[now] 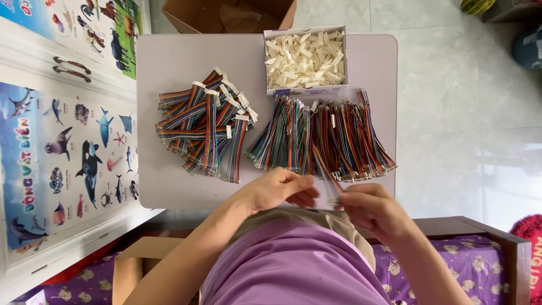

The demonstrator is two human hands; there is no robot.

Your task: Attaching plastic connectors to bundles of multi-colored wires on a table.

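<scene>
My right hand pinches the near end of one strip of coloured wires, thumb and fingers closed on it, so that the strip slants up and away from me towards the loose pile. My left hand sits just beside it, fingers curled inward and tips close to the same end; whether it holds a small white piece I cannot tell, as the fingers hide the palm.

Just beyond my right hand lies the loose pile of wires, fanned out at the near edge of the desk. Beyond that pile stands the box of white plastic plugs. Ahead of my left hand, well apart from the loose pile, is the heap of finished wire bundles, each with a white end cap.

To do this step well, I think I should keep the wire ends flat and side by side, in one row, not twisted over one another. A grip close to the metal tips would keep them from splaying. The left hand should steady the end squarely while the right feeds it straight. The strip crosses over the loose pile, so I should lift it free of the other wires and not drag any along.
</scene>
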